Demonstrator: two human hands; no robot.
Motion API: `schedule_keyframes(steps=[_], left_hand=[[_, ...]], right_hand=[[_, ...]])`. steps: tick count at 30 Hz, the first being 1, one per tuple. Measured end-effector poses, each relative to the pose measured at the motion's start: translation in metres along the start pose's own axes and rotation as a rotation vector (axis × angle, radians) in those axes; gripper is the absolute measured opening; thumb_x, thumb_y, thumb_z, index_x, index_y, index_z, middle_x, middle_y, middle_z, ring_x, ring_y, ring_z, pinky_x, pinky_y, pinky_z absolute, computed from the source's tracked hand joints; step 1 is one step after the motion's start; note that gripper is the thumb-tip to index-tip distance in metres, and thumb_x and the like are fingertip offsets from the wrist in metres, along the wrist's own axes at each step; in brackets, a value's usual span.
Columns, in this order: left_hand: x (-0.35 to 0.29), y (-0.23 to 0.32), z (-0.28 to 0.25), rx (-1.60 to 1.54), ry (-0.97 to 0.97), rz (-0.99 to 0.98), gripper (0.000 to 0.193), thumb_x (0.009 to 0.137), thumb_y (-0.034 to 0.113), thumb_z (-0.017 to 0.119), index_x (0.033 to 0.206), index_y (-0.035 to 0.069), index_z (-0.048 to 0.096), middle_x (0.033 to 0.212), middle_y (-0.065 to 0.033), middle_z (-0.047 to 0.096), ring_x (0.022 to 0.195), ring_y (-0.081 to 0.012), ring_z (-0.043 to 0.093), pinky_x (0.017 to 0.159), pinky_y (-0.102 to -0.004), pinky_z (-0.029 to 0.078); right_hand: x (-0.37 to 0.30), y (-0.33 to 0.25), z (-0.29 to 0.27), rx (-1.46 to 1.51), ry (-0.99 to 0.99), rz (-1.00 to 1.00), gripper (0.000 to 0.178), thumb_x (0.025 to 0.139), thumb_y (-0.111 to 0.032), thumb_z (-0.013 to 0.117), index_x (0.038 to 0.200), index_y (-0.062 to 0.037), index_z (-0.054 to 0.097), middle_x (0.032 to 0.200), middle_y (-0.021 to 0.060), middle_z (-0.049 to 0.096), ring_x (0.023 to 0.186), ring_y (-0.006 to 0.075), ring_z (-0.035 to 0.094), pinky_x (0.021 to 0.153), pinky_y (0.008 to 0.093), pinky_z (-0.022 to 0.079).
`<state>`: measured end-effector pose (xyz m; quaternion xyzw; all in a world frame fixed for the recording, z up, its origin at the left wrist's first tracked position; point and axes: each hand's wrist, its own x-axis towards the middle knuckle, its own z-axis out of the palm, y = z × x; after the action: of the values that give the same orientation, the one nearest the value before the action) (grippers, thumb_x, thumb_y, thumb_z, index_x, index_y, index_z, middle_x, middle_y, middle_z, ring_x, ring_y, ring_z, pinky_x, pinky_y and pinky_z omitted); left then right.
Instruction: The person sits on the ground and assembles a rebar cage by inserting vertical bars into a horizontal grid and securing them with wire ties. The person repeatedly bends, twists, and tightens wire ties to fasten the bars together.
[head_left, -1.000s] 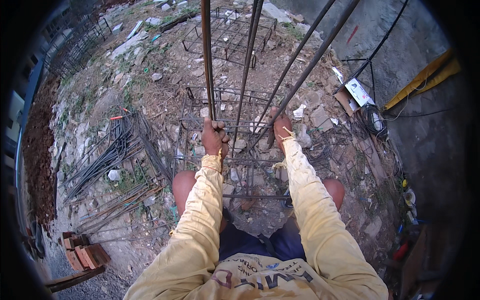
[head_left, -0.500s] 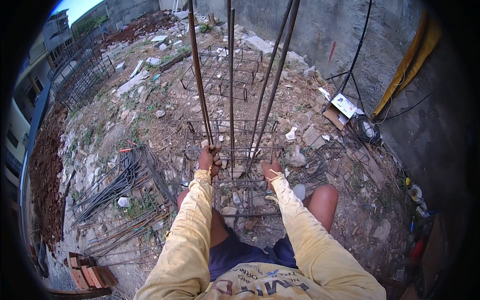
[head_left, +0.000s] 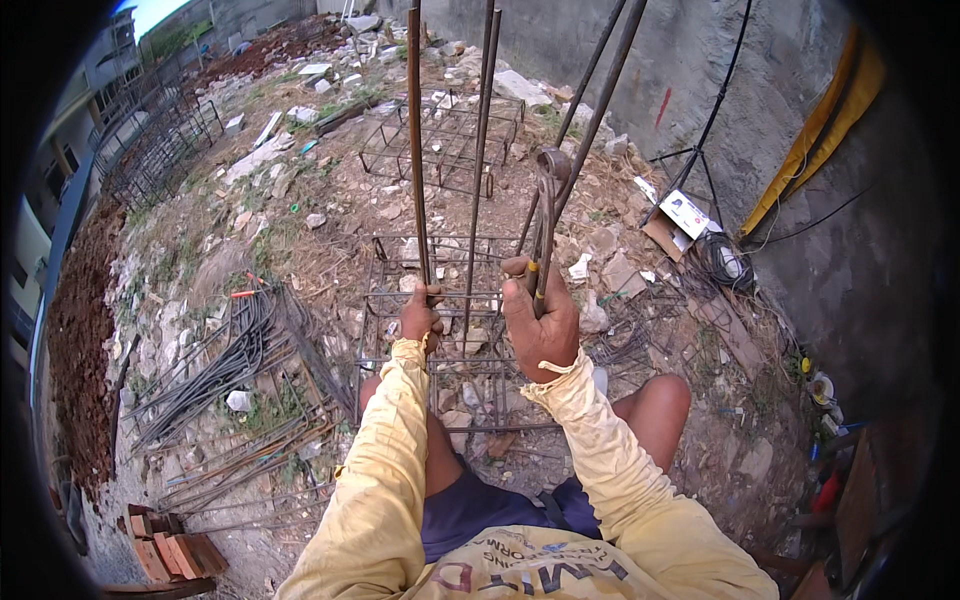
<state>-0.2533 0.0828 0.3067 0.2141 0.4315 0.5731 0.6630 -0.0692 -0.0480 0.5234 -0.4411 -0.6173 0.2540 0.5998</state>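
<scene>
My left hand [head_left: 420, 315] is closed around an upright rebar [head_left: 416, 150] where it meets a crossbar of the steel rebar cage [head_left: 470, 296] in front of me. In my right hand [head_left: 545, 325] is a pair of pincers [head_left: 546, 205], gripped by the handles, with the rounded jaws pointing up and away from me. The pincers' head overlaps a slanting rebar [head_left: 603, 95] on the right; whether they touch I cannot tell. More upright bars rise from the cage between my hands. My fingers hide the joint at the left bar.
Another rebar cage [head_left: 440, 150] lies farther ahead on rubble-strewn ground. Bundled rods [head_left: 215, 370] lie to the left, red bricks [head_left: 175, 555] at lower left. To the right are a white box [head_left: 686, 213], coiled cable [head_left: 722, 262], a tripod [head_left: 693, 150] and a concrete wall [head_left: 640, 60].
My right hand has risen from the cage's right side and now shows the pincers held upright. My left hand stays at the left bar, and the upright bars appear shifted slightly right.
</scene>
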Motion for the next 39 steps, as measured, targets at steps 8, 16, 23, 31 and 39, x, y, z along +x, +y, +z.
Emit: schedule_keyframes(steps=[8, 16, 23, 31, 39], left_hand=[[0.023, -0.011, 0.011, 0.084, -0.003, 0.014, 0.049, 0.094, 0.052, 0.045, 0.101, 0.006, 0.059, 0.087, -0.0050, 0.060, 0.039, -0.0074, 0.029, 0.034, -0.0247, 0.024], [0.004, -0.010, 0.002, 0.113, 0.068, -0.035, 0.047, 0.097, 0.049, 0.040, 0.103, 0.006, 0.059, 0.089, -0.0032, 0.060, 0.038, -0.0057, 0.025, 0.032, -0.0232, 0.021], [0.001, -0.021, 0.003, 0.140, 0.092, -0.087, 0.046, 0.097, 0.050, 0.040, 0.102, 0.008, 0.060, 0.088, -0.0019, 0.061, 0.039, -0.0067, 0.028, 0.034, -0.0244, 0.023], [0.008, -0.023, -0.005, 0.086, 0.074, -0.099, 0.047, 0.094, 0.053, 0.046, 0.106, 0.009, 0.058, 0.085, -0.0005, 0.059, 0.041, -0.0060, 0.025, 0.038, -0.0235, 0.021], [0.005, -0.025, 0.005, 0.064, 0.061, -0.096, 0.043, 0.093, 0.050, 0.049, 0.107, 0.010, 0.056, 0.087, 0.0004, 0.057, 0.046, -0.0061, 0.027, 0.041, -0.0224, 0.024]], right_hand=[[-0.029, 0.208, 0.033, 0.164, -0.184, 1.114, 0.021, 0.089, -0.024, 0.057, 0.082, -0.0048, 0.050, 0.059, -0.0033, 0.040, 0.043, 0.0096, 0.036, 0.036, 0.0281, 0.030], [-0.020, 0.165, 0.054, 0.002, 0.088, 0.441, 0.029, 0.093, -0.034, 0.054, 0.087, -0.0067, 0.051, 0.056, -0.0002, 0.045, 0.042, 0.0103, 0.043, 0.037, 0.0279, 0.034], [-0.042, 0.214, 0.067, 0.409, -0.118, 1.238, 0.047, 0.093, -0.039, 0.048, 0.072, 0.0020, 0.056, 0.062, 0.0133, 0.058, 0.050, 0.0200, 0.058, 0.037, 0.0381, 0.037], [-0.122, 0.233, 0.063, -0.124, -0.154, 0.841, 0.054, 0.083, -0.047, 0.061, 0.096, 0.0049, 0.062, 0.086, 0.0270, 0.064, 0.087, 0.0392, 0.062, 0.080, 0.0415, 0.048], [-0.181, 0.226, 0.004, -0.127, -0.029, 0.768, 0.046, 0.088, -0.048, 0.057, 0.100, -0.0046, 0.062, 0.084, 0.0209, 0.064, 0.084, 0.0383, 0.062, 0.075, 0.0424, 0.047]])
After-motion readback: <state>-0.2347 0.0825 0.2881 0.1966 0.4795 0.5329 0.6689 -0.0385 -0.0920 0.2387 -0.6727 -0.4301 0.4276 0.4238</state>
